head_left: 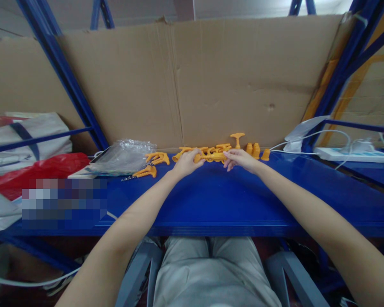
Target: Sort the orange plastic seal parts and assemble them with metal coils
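Observation:
My left hand (pixel 189 163) is closed around one end of a slim orange-yellow plastic piece (pixel 208 157), whose exact kind I cannot make out. At its other end, the thumb and fingers of my right hand (pixel 240 160) come together in a pinch, partly hiding the tip. Just behind lie several more orange-yellow plastic parts (pixel 222 147) in a row. A T-shaped handle (pixel 237 138) stands upright behind my right hand. Several orange-yellow caps (pixel 256 150) stand to its right. Left of my left hand are orange-yellow handles (pixel 158 158) with dark, twisted cords (pixel 128 177).
The blue shelf top (pixel 217 200) backs onto a cardboard sheet (pixel 230 76). Clear plastic bags (pixel 124 155) and a red bag (pixel 51 168) lie at the left. A white power strip (pixel 355 155) with cables sits at the right, near blue uprights (pixel 73 85).

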{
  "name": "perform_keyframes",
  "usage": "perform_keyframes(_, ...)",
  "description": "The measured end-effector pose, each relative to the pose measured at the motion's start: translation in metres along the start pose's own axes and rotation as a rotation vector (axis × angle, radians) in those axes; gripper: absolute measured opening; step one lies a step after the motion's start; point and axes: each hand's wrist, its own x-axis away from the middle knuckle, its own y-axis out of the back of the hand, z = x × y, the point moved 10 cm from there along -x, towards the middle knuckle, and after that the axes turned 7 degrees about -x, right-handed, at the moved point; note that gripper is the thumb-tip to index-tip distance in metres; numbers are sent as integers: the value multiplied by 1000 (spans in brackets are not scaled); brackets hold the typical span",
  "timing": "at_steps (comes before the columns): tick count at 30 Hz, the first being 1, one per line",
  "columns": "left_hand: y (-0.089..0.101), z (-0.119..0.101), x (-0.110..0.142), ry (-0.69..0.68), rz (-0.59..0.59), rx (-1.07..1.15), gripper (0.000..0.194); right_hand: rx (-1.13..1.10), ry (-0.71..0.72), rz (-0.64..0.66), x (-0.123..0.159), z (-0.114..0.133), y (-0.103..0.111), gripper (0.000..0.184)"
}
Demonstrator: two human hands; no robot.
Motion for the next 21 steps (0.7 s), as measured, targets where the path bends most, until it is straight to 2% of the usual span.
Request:
perform_keyframes(4, 1, 1, 0, 18, 1, 7, 18, 33, -24, -20, -1, -3, 1, 42)
perform_keyframes(7, 2, 3, 0, 41, -7, 18, 18, 48, -32, 16, -2, -8, 0, 43)
perform_keyframes(12, 2, 9, 0, 59, -23, 29, 20, 35, 45, 59, -4, -8, -2, 51)
perform_keyframes(17, 2, 10, 0, 57, -50, 42, 22, 34, 90, 15, -5, -4, 1, 36)
perform_keyframes(21, 4, 7, 1, 67, -53, 54, 21, 31, 91, -11, -2, 1, 4, 35)
